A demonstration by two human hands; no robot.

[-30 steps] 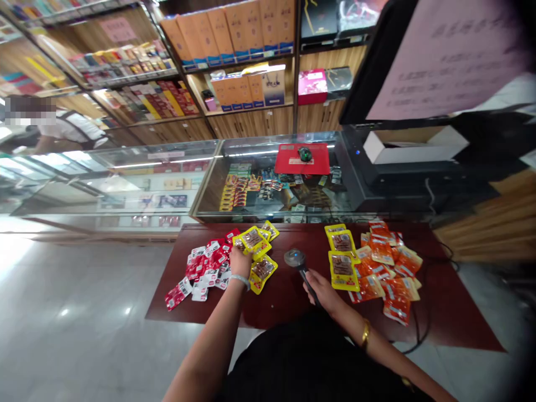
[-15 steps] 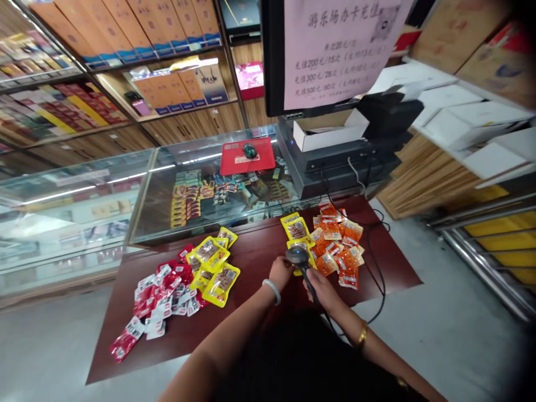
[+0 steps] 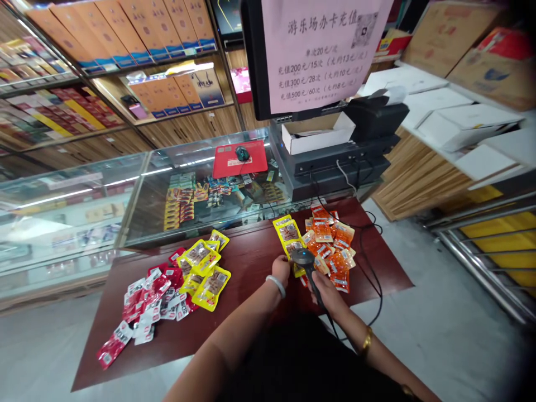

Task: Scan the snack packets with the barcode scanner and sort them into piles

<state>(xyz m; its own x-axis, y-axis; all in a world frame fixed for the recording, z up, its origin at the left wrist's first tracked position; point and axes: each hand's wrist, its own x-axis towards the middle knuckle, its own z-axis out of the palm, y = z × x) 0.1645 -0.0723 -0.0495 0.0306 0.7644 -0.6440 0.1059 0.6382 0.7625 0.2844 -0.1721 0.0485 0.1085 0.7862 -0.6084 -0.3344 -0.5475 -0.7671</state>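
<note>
Gripping the dark scanner (image 3: pixel 309 264) by its handle, the right hand (image 3: pixel 329 294) holds it above the right-hand yellow packets (image 3: pixel 290 231) on the desk (image 3: pixel 247 290) in the head view. The left hand (image 3: pixel 280 269) is at the nearest packet's edge; whether its fingers pinch it, I cannot tell. Orange packets (image 3: pixel 335 252) lie right of these, red-and-white packets (image 3: pixel 146 301) far left.

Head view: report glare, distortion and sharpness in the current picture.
Head view: bright streaks of reflected light lie across the glass counter; head view: wide-angle distortion slants the wooden shelving, and the right-hand corners fall dark; head view: the large print on the pink notice is legible, but the small print on the orange packets is too soft to read.
</note>
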